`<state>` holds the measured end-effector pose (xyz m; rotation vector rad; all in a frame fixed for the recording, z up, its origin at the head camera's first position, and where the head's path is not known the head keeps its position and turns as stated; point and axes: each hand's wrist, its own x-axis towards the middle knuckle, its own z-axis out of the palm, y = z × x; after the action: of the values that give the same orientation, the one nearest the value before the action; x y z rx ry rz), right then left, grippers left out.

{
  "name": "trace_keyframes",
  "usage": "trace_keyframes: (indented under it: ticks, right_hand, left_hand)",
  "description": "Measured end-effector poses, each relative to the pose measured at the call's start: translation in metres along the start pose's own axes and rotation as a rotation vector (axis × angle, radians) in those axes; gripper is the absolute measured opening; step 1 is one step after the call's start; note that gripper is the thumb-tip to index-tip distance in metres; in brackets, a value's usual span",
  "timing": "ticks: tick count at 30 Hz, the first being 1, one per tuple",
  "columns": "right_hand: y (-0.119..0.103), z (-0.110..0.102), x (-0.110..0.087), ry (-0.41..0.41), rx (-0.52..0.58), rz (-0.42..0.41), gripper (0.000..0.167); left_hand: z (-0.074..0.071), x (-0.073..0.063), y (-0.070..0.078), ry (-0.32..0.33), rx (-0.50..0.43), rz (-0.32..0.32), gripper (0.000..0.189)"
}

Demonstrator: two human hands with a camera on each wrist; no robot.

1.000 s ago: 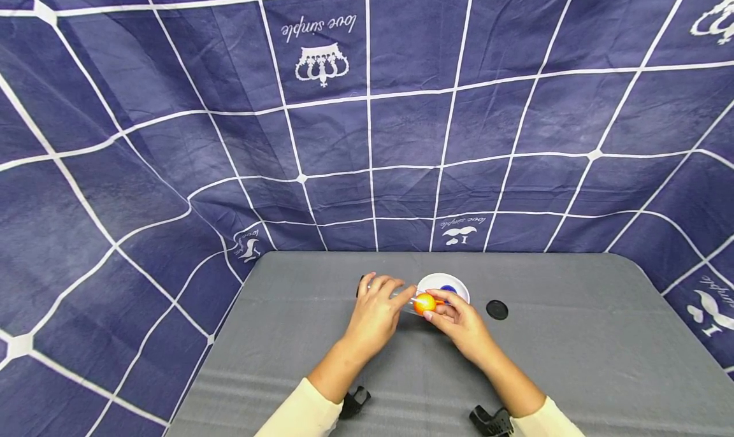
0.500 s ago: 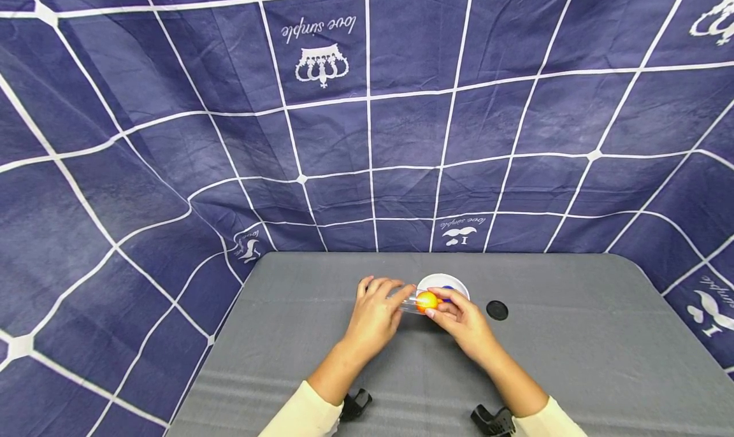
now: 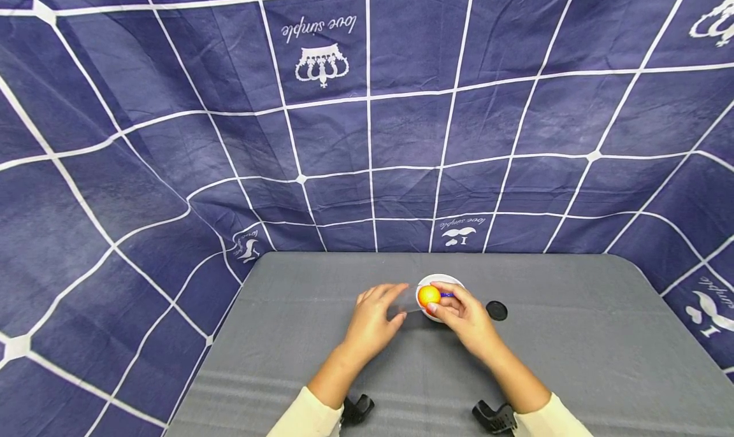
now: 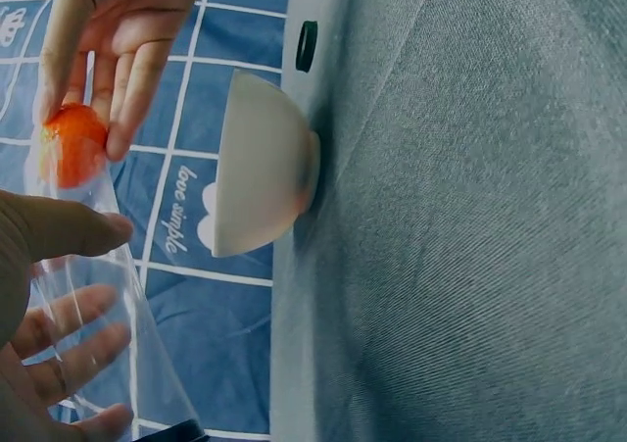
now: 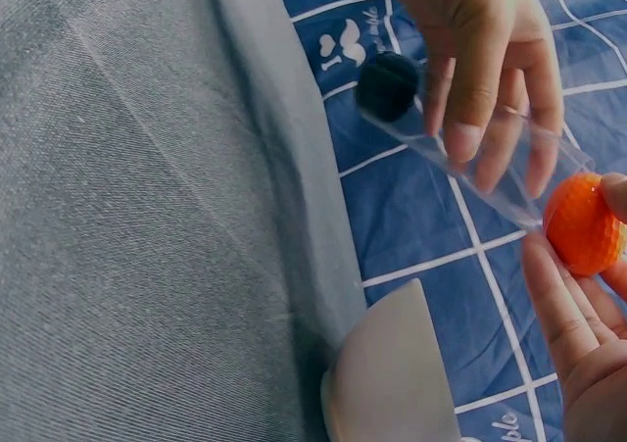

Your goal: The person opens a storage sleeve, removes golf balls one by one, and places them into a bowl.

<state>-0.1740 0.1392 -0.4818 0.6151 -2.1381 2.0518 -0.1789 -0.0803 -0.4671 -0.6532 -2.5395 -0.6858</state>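
Observation:
My left hand point(image 3: 371, 319) holds a clear plastic tube point(image 4: 157, 354) by its side, thumb on one side and fingers on the other. A black cap point(image 5: 387, 86) closes the tube's far end. With thumb and fingers, my right hand point(image 3: 467, 319) pinches an orange dimpled ball point(image 5: 583, 224) right at the tube's other end, where the clear rim overlaps it in both wrist views. Tube and ball are held up above the table. Behind the ball in the head view stands a white bowl point(image 4: 260, 168) with something blue point(image 3: 446, 294) in it, partly hidden by my right hand.
A round black lid point(image 3: 496, 310) lies on the grey table point(image 3: 573, 335), right of the bowl. Black wrist mounts point(image 3: 493, 418) show beside both sleeves. A blue curtain with white lines point(image 3: 401, 131) hangs behind and at the sides.
The orange ball has shifted slightly up and right, with my right hand, and now overlaps the bowl more. My left hand has turned and lowered a little with the tube.

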Motion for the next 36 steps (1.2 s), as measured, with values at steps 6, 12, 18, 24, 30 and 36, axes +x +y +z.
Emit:
trace_keyframes:
  ticks: [6, 12, 18, 24, 30, 36]
  right_hand:
    - [-0.004, -0.002, 0.005, 0.046, -0.054, -0.008, 0.043]
    - [0.000, -0.006, 0.010, 0.066, -0.105, 0.036, 0.045]
    - [0.010, -0.008, 0.014, 0.090, -0.217, 0.052, 0.045]
    - [0.020, -0.009, 0.015, 0.102, -0.425, -0.048, 0.046]
    - [0.020, -0.016, 0.012, 0.114, -0.584, -0.103, 0.046]
    - [0.020, -0.026, 0.007, 0.134, -0.744, -0.138, 0.045]
  left_hand:
    - [0.004, -0.002, -0.004, 0.019, -0.096, -0.071, 0.056]
    - [0.005, -0.005, -0.010, 0.055, -0.203, -0.177, 0.055]
    - [0.007, -0.008, -0.016, 0.062, -0.292, -0.269, 0.054]
    - [0.007, -0.010, -0.018, 0.077, -0.329, -0.316, 0.054]
    - [0.007, -0.013, -0.020, 0.083, -0.333, -0.335, 0.052]
    - [0.008, -0.014, -0.022, 0.103, -0.383, -0.337, 0.052]
